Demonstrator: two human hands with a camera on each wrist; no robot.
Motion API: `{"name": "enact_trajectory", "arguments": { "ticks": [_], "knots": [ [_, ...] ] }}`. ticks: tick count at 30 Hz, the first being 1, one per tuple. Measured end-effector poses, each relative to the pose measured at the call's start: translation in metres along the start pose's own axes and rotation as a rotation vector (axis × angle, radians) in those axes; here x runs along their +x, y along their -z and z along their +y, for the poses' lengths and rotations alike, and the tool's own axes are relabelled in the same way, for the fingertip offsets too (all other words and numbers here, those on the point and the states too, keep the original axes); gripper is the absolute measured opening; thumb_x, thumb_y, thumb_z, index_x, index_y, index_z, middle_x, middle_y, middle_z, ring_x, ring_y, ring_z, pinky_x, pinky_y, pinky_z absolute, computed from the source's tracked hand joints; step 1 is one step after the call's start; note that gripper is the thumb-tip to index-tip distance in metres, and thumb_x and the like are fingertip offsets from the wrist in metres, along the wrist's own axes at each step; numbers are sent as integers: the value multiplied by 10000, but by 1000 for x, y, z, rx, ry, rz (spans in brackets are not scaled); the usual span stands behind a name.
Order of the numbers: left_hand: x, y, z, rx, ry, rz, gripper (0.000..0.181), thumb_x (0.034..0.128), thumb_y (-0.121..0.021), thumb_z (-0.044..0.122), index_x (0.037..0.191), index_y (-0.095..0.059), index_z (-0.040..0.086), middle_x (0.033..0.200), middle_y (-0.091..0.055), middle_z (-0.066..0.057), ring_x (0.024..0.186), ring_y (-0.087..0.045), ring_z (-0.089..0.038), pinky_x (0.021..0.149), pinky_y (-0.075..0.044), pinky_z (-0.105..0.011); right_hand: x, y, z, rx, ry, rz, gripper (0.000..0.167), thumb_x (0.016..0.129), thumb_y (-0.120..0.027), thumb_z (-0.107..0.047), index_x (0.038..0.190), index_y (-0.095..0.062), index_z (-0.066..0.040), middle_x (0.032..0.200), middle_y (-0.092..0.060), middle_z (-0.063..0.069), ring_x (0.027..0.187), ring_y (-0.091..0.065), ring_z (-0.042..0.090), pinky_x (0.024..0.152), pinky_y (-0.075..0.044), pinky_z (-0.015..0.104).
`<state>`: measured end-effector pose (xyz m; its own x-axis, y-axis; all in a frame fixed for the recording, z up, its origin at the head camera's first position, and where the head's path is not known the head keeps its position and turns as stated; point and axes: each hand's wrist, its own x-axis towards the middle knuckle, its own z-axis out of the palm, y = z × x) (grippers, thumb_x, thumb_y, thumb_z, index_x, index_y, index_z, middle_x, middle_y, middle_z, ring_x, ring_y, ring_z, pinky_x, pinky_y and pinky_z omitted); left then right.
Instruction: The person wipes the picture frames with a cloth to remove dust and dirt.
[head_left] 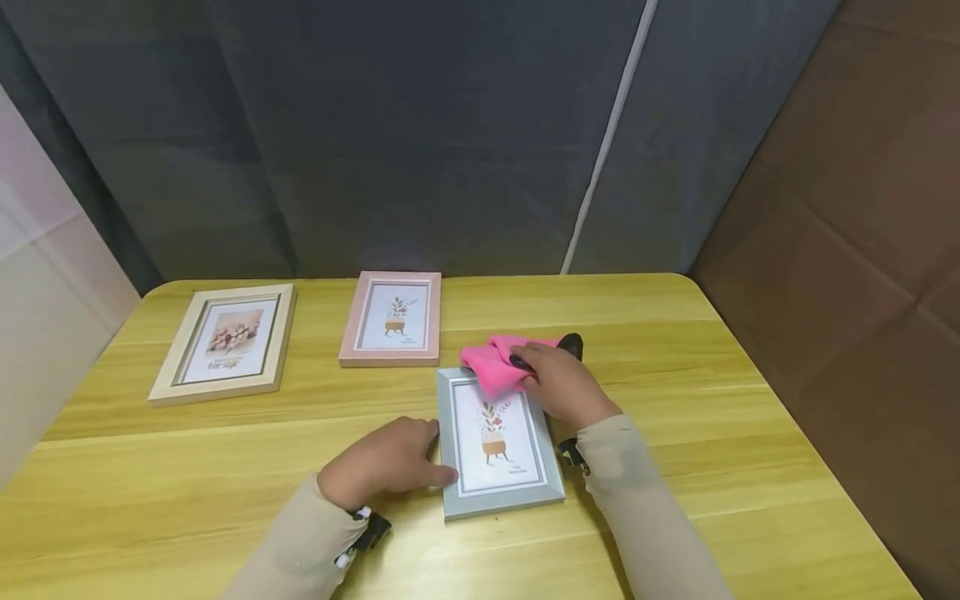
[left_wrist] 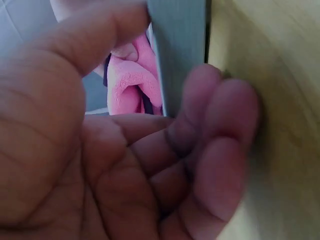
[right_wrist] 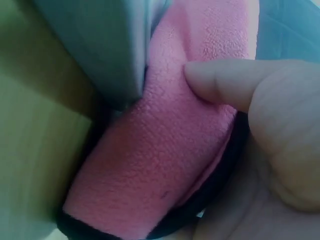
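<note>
A grey picture frame [head_left: 501, 501] with a potted-plant print lies face up near the middle of the table. My left hand [head_left: 386, 458] steadies its left side, thumb on the border and curled fingers against the outer edge, as the left wrist view shows. My right hand [head_left: 566, 385] grips a folded pink fleecy cloth [head_left: 495, 367] with black parts at the frame's top right corner. In the right wrist view the thumb presses on the cloth [right_wrist: 150, 145], which touches the frame's corner [right_wrist: 120, 65]. Part of the upper border is hidden under the cloth.
A pink picture frame [head_left: 390, 362] lies behind the grey one, near the table's back edge. Farther left is a cream picture frame [head_left: 217, 392]. Dark fabric [head_left: 420, 142] hangs behind the wooden table [head_left: 712, 467], and brown fabric [head_left: 862, 250] on the right.
</note>
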<state>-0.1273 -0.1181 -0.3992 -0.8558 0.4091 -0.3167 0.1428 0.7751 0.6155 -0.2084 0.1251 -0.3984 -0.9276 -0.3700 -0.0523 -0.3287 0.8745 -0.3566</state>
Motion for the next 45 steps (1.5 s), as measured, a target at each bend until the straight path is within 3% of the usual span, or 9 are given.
{"name": "enact_trajectory", "arguments": {
  "ticks": [4,10,16,19,23,27,31,38,45],
  "knots": [
    [-2,0,1,22,-4,-23,710,760,-853,330,1285,-566,-52,1087,-667,-113,868,-556,-194,919,-495,-454,-1,-1,0,8,-10,-4,511,960,-629,-133,1459,-520,-159,1468,-505,88,1365,-448,273,1109,-355,438],
    [-3,-1,1,10,-17,-31,748,741,-868,341,1291,-552,-56,1061,-661,-104,827,-545,-195,855,-501,-429,-1,0,-10,-50,-1,-2,486,970,-635,-164,1446,-536,-159,1452,-525,75,1350,-469,266,1101,-368,427],
    [-2,-5,5,-3,-71,-20,716,745,-856,322,1273,-559,-60,1038,-671,-105,832,-565,-182,856,-504,-430,-6,-1,-27,-117,104,-12,471,961,-654,-160,1423,-562,-144,1414,-559,91,1326,-494,265,1104,-364,419],
    [-1,-8,8,8,-95,-3,752,738,-852,332,1289,-539,-73,1057,-669,-126,908,-605,-200,893,-502,-448,-7,-4,-36,-91,164,-46,477,965,-648,-164,1432,-552,-146,1426,-548,88,1332,-487,259,1109,-357,413],
    [0,-11,10,11,-142,33,961,739,-852,312,1486,-355,-32,1309,-589,-185,1136,-590,-266,1006,-448,-448,-9,-8,-45,-18,241,-76,472,985,-614,-168,1448,-530,-133,1445,-531,72,1346,-471,241,1119,-343,396],
    [0,-13,9,-12,-163,45,1062,734,-855,288,1550,-238,4,1431,-495,-199,1236,-532,-283,1062,-401,-450,-10,-9,-50,37,256,-79,480,1004,-589,-181,1472,-497,-135,1463,-514,52,1363,-450,222,1131,-323,378],
    [0,-13,9,-19,-119,43,977,716,-866,294,1486,-359,-28,1333,-578,-176,1159,-576,-262,1023,-435,-451,-11,-6,-51,20,218,-85,482,1001,-599,-187,1472,-502,-165,1480,-494,57,1381,-425,230,1140,-306,388],
    [-1,-12,12,38,-39,20,657,709,-861,361,1158,-598,-41,907,-652,-78,785,-579,-202,785,-520,-438,-13,4,-41,-109,57,-73,455,986,-609,-141,1436,-550,-165,1493,-472,110,1406,-375,325,1136,-295,497],
    [-2,-13,11,57,-26,9,776,731,-848,389,1262,-552,-93,989,-672,-128,807,-583,-201,813,-525,-452,-10,10,-18,-170,-112,-13,448,983,-582,-80,1424,-564,-156,1498,-443,179,1386,-367,429,1095,-322,577]
  ]
}}
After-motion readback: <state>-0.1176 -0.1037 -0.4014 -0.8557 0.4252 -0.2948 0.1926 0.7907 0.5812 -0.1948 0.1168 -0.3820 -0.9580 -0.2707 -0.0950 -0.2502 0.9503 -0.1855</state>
